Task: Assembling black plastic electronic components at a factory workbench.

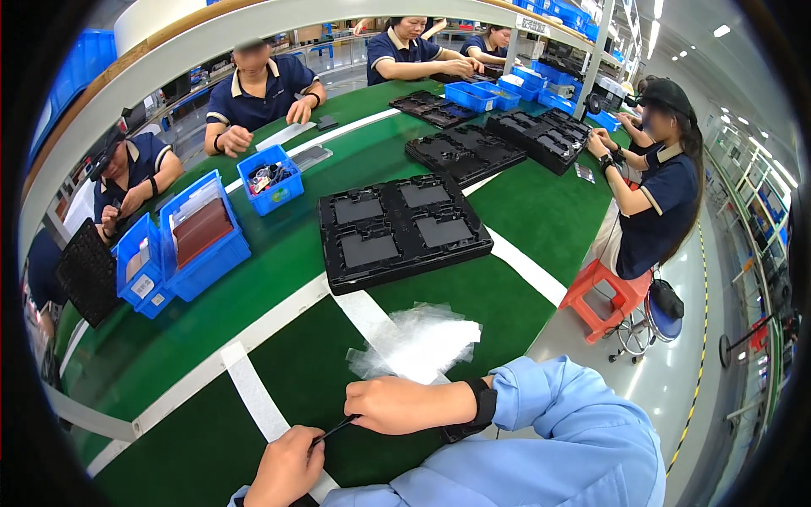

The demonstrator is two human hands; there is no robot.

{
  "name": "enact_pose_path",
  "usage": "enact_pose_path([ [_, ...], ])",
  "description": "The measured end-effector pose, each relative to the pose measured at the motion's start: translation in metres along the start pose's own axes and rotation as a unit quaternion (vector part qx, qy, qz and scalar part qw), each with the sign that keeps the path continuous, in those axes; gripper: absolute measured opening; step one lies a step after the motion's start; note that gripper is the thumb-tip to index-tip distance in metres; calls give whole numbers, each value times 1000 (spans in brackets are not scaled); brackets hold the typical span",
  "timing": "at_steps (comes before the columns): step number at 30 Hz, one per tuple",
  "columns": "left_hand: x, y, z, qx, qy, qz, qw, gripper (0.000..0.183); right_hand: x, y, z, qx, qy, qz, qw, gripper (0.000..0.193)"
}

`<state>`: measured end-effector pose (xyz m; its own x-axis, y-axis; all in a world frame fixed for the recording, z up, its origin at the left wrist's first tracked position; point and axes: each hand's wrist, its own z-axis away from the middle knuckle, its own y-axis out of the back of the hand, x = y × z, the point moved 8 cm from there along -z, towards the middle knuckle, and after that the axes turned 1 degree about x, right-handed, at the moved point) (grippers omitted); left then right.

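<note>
My left hand (285, 466) and my right hand (390, 406) meet low in the picture, over the green table mat. Between them runs a thin dark strip-like piece (334, 429), pinched at one end by each hand; its exact kind is too small to make out. Just beyond my right hand lies a loose pile of clear plastic film sheets (422, 342), bright with glare. Farther off sits a black molded tray (404, 230) with several recesses holding flat dark grey panels. Black bands circle my wrists.
Blue bins (207, 245) stand at the left, and a smaller blue bin of small parts (270, 179) beside them. More black trays (465, 154) lie beyond. White tape strips (253, 390) cross the green mat. Co-workers sit around the table; a red stool (604, 300) is at right.
</note>
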<state>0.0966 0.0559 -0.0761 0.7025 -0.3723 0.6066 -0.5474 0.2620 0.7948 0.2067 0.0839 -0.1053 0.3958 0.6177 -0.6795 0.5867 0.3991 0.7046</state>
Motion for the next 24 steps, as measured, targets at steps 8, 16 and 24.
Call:
enact_pose_path([
  [8,-1,2,3,42,2,39,998,26,-15,1,3,-34,61,114,991,37],
  [16,3,-5,0,-15,-36,-33,999,27,-11,6,2,15,43,96,994,34],
  [24,7,-2,5,11,-24,-51,998,20,-10,-6,-2,-41,38,42,998,15],
])
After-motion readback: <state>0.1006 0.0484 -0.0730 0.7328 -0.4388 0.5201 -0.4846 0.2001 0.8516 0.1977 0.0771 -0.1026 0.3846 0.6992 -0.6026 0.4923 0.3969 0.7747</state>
